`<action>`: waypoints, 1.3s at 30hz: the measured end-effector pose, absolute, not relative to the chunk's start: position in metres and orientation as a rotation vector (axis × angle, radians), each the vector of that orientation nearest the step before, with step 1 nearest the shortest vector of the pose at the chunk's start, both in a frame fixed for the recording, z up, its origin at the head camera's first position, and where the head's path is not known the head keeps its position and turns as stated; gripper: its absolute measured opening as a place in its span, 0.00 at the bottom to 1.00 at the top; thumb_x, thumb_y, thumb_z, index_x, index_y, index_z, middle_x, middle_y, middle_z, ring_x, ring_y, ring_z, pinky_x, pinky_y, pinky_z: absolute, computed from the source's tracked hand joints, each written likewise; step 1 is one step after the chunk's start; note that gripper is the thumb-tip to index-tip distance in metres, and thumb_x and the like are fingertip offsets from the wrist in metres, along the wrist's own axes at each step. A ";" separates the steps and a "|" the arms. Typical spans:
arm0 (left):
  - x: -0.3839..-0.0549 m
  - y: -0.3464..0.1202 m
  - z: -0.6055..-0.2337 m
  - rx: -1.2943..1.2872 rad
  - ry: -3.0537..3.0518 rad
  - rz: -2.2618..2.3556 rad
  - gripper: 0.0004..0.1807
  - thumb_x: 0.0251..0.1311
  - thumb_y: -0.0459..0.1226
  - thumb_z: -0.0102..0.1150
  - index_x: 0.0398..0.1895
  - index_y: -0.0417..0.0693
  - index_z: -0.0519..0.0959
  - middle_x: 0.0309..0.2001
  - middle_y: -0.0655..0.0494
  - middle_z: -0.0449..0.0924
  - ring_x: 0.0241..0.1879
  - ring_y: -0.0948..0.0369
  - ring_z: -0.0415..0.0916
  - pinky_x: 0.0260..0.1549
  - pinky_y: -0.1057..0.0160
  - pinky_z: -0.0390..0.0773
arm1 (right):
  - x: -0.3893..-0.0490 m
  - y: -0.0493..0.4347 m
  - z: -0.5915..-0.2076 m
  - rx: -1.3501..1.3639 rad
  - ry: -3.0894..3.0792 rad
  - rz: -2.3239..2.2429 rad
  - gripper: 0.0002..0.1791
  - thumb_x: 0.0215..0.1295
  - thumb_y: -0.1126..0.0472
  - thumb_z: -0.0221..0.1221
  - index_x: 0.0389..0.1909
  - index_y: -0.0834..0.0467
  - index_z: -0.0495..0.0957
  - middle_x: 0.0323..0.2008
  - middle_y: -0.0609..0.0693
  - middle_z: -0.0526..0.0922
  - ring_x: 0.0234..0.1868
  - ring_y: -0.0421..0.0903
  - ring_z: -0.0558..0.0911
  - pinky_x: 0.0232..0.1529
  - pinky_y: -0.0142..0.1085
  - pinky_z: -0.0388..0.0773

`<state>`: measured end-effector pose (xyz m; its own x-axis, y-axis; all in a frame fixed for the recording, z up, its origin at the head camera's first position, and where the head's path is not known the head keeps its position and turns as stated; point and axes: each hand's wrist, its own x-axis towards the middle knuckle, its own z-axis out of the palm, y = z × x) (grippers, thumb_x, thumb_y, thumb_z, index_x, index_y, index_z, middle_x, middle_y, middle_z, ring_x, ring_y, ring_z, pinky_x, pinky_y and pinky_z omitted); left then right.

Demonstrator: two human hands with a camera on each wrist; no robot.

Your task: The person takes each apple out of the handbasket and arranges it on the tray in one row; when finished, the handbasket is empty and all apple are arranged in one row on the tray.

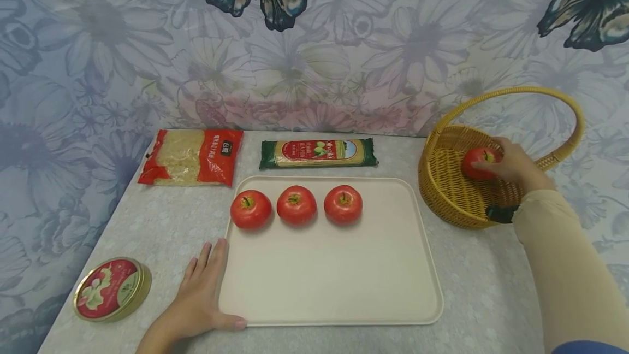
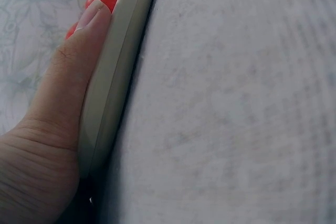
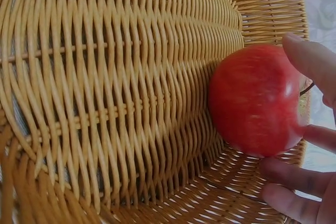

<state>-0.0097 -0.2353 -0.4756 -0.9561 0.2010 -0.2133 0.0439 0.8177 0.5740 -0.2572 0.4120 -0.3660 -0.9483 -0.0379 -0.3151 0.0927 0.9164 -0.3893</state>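
Observation:
My left hand (image 1: 196, 300) rests at the near left corner of the cream tray (image 1: 334, 277), fingers straight along its left edge. In the left wrist view, the thumb (image 2: 71, 66) lies against the tray's rim (image 2: 110, 82). Three red apples stand in a row along the tray's far side: a left apple (image 1: 251, 210), a middle apple (image 1: 296, 206) and a right apple (image 1: 343, 205). At the right, my right hand (image 1: 518, 165) reaches into the yellow wicker basket (image 1: 444, 193) and holds another red apple (image 3: 252, 100) between thumb and fingers.
Behind the tray lie a red-ended bag of pasta (image 1: 191, 157) and a green-ended spaghetti packet (image 1: 318, 153). A round red-and-gold tin (image 1: 110, 290) sits at the left. The basket's tall handle (image 1: 516, 90) arches above it, and patterned cloth backs the table.

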 end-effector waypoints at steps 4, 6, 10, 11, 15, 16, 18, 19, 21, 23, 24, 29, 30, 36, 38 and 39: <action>-0.009 -0.235 -0.475 0.187 2.735 0.861 0.88 0.19 0.76 0.71 0.80 0.47 0.32 0.80 0.36 0.35 0.78 0.35 0.27 0.72 0.42 0.15 | -0.256 0.411 -0.369 0.039 2.745 -0.603 0.62 0.64 0.36 0.60 0.77 0.68 0.32 0.68 0.82 0.49 0.67 0.79 0.54 0.64 0.73 0.56; -0.009 -0.234 -0.476 0.185 2.735 0.859 0.88 0.19 0.76 0.71 0.80 0.47 0.32 0.80 0.36 0.35 0.78 0.35 0.27 0.72 0.42 0.15 | -0.256 0.410 -0.370 0.031 2.751 -0.594 0.62 0.63 0.37 0.61 0.77 0.68 0.33 0.67 0.83 0.49 0.66 0.79 0.54 0.63 0.73 0.56; -0.009 -0.235 -0.476 0.205 2.755 0.859 0.88 0.19 0.76 0.71 0.80 0.46 0.32 0.80 0.36 0.36 0.78 0.35 0.27 0.72 0.42 0.16 | -0.255 0.407 -0.373 0.022 2.749 -0.566 0.61 0.61 0.37 0.63 0.76 0.69 0.38 0.66 0.84 0.48 0.64 0.79 0.55 0.61 0.73 0.59; -0.009 -0.235 -0.476 0.216 2.763 0.864 0.88 0.20 0.76 0.71 0.80 0.46 0.32 0.80 0.35 0.36 0.78 0.35 0.28 0.73 0.42 0.17 | -0.255 0.406 -0.373 0.020 2.746 -0.555 0.61 0.61 0.36 0.63 0.76 0.69 0.40 0.66 0.83 0.48 0.64 0.79 0.56 0.61 0.73 0.59; -0.008 -0.235 -0.477 0.248 2.786 0.879 0.88 0.20 0.75 0.73 0.80 0.44 0.32 0.79 0.34 0.37 0.77 0.34 0.29 0.73 0.45 0.16 | -0.255 0.404 -0.373 0.001 2.727 -0.490 0.59 0.59 0.33 0.62 0.75 0.68 0.46 0.65 0.83 0.49 0.63 0.78 0.56 0.59 0.74 0.61; -0.008 -0.236 -0.477 0.248 2.787 0.880 0.88 0.20 0.75 0.73 0.80 0.43 0.33 0.79 0.34 0.37 0.77 0.34 0.29 0.73 0.45 0.16 | -0.254 0.404 -0.373 -0.003 2.722 -0.478 0.59 0.59 0.33 0.62 0.74 0.68 0.47 0.65 0.83 0.50 0.63 0.78 0.56 0.59 0.74 0.61; -0.008 -0.235 -0.477 0.235 2.778 0.874 0.88 0.20 0.75 0.72 0.80 0.44 0.32 0.79 0.35 0.36 0.78 0.35 0.28 0.73 0.47 0.14 | -0.253 0.403 -0.372 -0.013 2.708 -0.482 0.58 0.59 0.33 0.62 0.74 0.69 0.48 0.65 0.82 0.52 0.63 0.78 0.58 0.59 0.73 0.62; -0.008 -0.236 -0.477 0.231 2.776 0.874 0.88 0.20 0.75 0.72 0.80 0.44 0.32 0.79 0.35 0.36 0.78 0.34 0.28 0.73 0.47 0.14 | -0.252 0.402 -0.372 -0.016 2.694 -0.508 0.58 0.59 0.34 0.63 0.74 0.69 0.47 0.65 0.81 0.53 0.62 0.77 0.59 0.59 0.72 0.62; -0.008 -0.236 -0.478 0.228 2.773 0.872 0.88 0.20 0.75 0.72 0.80 0.45 0.32 0.79 0.35 0.36 0.78 0.35 0.28 0.73 0.46 0.15 | -0.250 0.401 -0.372 -0.014 2.662 -0.560 0.57 0.59 0.36 0.64 0.72 0.70 0.46 0.63 0.78 0.56 0.62 0.74 0.62 0.59 0.69 0.65; -0.007 -0.236 -0.478 0.240 2.778 0.879 0.88 0.21 0.75 0.73 0.80 0.44 0.32 0.79 0.34 0.37 0.77 0.34 0.28 0.73 0.44 0.16 | -0.248 0.399 -0.372 -0.002 2.626 -0.610 0.56 0.59 0.36 0.65 0.69 0.70 0.46 0.62 0.74 0.59 0.61 0.70 0.65 0.59 0.64 0.68; -0.007 -0.236 -0.478 0.239 2.779 0.878 0.88 0.21 0.74 0.73 0.80 0.44 0.32 0.79 0.34 0.37 0.77 0.34 0.28 0.73 0.43 0.17 | -0.246 0.398 -0.372 0.005 2.609 -0.630 0.56 0.59 0.37 0.65 0.67 0.69 0.45 0.61 0.73 0.60 0.60 0.69 0.65 0.58 0.62 0.68; -0.008 -0.235 -0.477 0.241 2.772 0.882 0.87 0.21 0.74 0.73 0.80 0.45 0.32 0.79 0.34 0.36 0.77 0.34 0.28 0.73 0.41 0.19 | -0.241 0.396 -0.370 -0.005 2.587 -0.605 0.56 0.57 0.34 0.65 0.68 0.65 0.46 0.60 0.69 0.62 0.59 0.67 0.67 0.57 0.60 0.69; -0.008 -0.235 -0.477 0.236 2.769 0.878 0.88 0.21 0.74 0.73 0.80 0.45 0.32 0.79 0.34 0.36 0.77 0.34 0.28 0.73 0.42 0.18 | -0.240 0.396 -0.370 -0.020 2.590 -0.600 0.55 0.57 0.35 0.65 0.69 0.64 0.47 0.60 0.69 0.63 0.59 0.67 0.67 0.57 0.61 0.69; -0.007 -0.236 -0.478 0.225 2.758 0.890 0.88 0.21 0.75 0.72 0.80 0.47 0.31 0.80 0.35 0.35 0.78 0.34 0.27 0.73 0.41 0.17 | -0.239 0.394 -0.366 -0.111 2.661 -0.552 0.50 0.61 0.36 0.64 0.72 0.63 0.53 0.60 0.70 0.67 0.58 0.67 0.71 0.52 0.60 0.73; -0.007 -0.236 -0.479 0.225 2.755 0.895 0.88 0.21 0.75 0.72 0.80 0.47 0.31 0.80 0.35 0.35 0.78 0.34 0.27 0.72 0.40 0.17 | -0.238 0.392 -0.362 -0.115 2.689 -0.546 0.51 0.61 0.36 0.63 0.72 0.63 0.53 0.60 0.71 0.68 0.57 0.68 0.73 0.51 0.60 0.74; -0.007 -0.236 -0.479 0.224 2.756 0.893 0.88 0.21 0.75 0.72 0.80 0.47 0.31 0.80 0.35 0.35 0.78 0.34 0.27 0.72 0.40 0.17 | -0.236 0.391 -0.361 -0.118 2.697 -0.556 0.51 0.62 0.36 0.62 0.73 0.63 0.52 0.60 0.71 0.67 0.57 0.69 0.73 0.51 0.60 0.75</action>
